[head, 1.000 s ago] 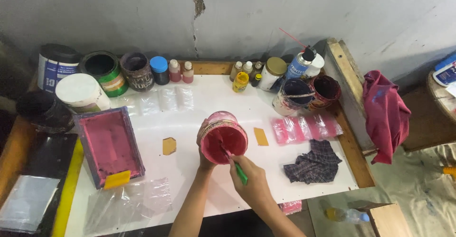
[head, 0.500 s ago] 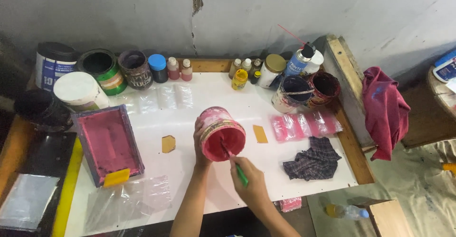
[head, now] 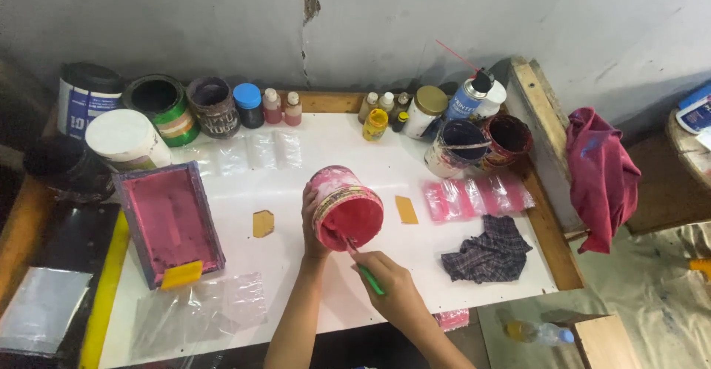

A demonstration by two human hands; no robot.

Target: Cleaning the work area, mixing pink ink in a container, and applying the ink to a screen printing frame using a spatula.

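My left hand (head: 311,221) grips the side of a pink paint can (head: 344,206), tilted toward me above the white table (head: 311,154). My right hand (head: 396,291) holds a green-handled stick (head: 368,278) whose tip reaches into the can's pink paint. To the left lies a pink-stained framed screen (head: 169,221) with a yellow scraper (head: 181,274) at its near edge. Two small tan tape pieces (head: 263,222) (head: 406,210) lie on either side of the can.
Paint cans, jars and small bottles (head: 215,106) line the back edge by the wall. A spray can (head: 470,95) and two dirty cups (head: 474,143) stand at the back right. A plaid rag (head: 489,247), pink plastic sheets (head: 478,195) and a red cloth (head: 600,176) lie right.
The can has shifted slightly left and tilted a bit more toward me. My right hand keeps the stick moving inside it.
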